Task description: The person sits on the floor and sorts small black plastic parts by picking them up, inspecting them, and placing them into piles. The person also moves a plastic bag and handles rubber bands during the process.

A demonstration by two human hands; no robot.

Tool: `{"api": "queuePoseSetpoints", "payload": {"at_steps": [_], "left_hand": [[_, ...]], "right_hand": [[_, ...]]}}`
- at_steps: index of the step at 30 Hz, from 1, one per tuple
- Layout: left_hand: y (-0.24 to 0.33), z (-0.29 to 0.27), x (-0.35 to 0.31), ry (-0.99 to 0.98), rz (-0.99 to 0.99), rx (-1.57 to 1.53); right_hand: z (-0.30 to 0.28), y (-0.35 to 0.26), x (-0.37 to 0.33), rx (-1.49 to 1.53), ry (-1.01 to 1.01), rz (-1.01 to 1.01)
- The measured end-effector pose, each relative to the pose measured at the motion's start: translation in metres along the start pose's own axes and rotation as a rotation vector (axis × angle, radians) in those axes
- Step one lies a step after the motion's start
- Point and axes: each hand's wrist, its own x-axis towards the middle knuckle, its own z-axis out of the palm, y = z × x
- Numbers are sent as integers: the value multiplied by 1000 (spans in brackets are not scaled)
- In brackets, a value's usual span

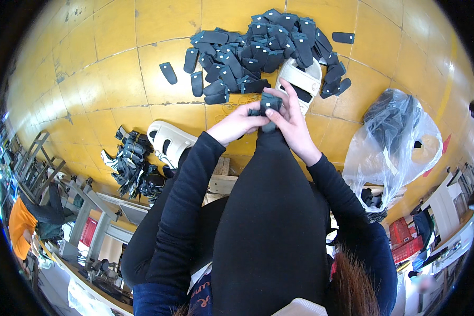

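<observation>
Above my knee, my left hand [238,124] and my right hand [293,125] are closed together around a small stack of dark fabric pads [270,103]. A small white label shows on the top pad. My right thumb presses on its face, while my left fingers grip the side and are partly hidden. Just beyond my hands lies a large heap of similar dark oblong pads [229,68], many with white labels. Thin tan rubber bands [236,104] are scattered on the floor between the heap and my left hand.
My cream sandals [304,79] [169,138] rest on the yellow tiled floor [166,26]. Left of my legs is a pile of dark bundled pieces [134,158]. A clear plastic bag [395,145] with dark contents sits at right. Another person in orange [22,226] is at far left.
</observation>
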Motion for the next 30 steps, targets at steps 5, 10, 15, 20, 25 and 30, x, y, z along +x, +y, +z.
{"api": "queuePoseSetpoints", "payload": {"at_steps": [5, 10, 15, 20, 25, 30], "left_hand": [[-2, 11, 14, 159, 274, 334], [-5, -5, 15, 198, 299, 421], [-20, -64, 17, 867, 390, 694], [-51, -123, 16, 1387, 326, 755], [-67, -130, 21, 1387, 280, 861], [-65, -116, 23, 1379, 255, 835]], "right_hand": [[-14, 13, 3, -437, 28, 60], [-25, 30, 6, -546, 144, -144], [-32, 45, 10, -678, 231, -306], [-34, 46, 7, -826, 189, -457], [-33, 45, 9, -822, 189, -457], [-33, 46, 9, -810, 188, -454]]}}
